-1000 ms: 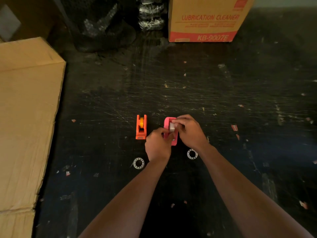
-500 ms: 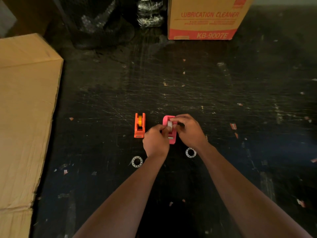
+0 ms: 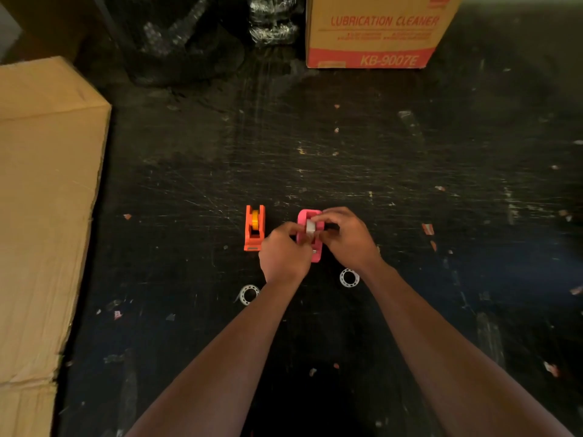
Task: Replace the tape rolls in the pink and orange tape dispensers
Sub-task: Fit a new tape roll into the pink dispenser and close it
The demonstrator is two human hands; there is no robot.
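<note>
Pink dispenser (image 3: 303, 223) half hidden under both hands, white roll (image 3: 310, 227) barely visible

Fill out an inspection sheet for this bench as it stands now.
Surface: black tabletop, scratched, with paper scraps.
Job's things: pink dispenser with white roll; orange dispenser holding an orange roll; two clear spools lying flat.
Clutter: black plastic wrap.
Grippers: left hand and right hand both at the pink dispenser.
Cables: nothing seen.
Surroundings: plain carton; printed box.
</note>
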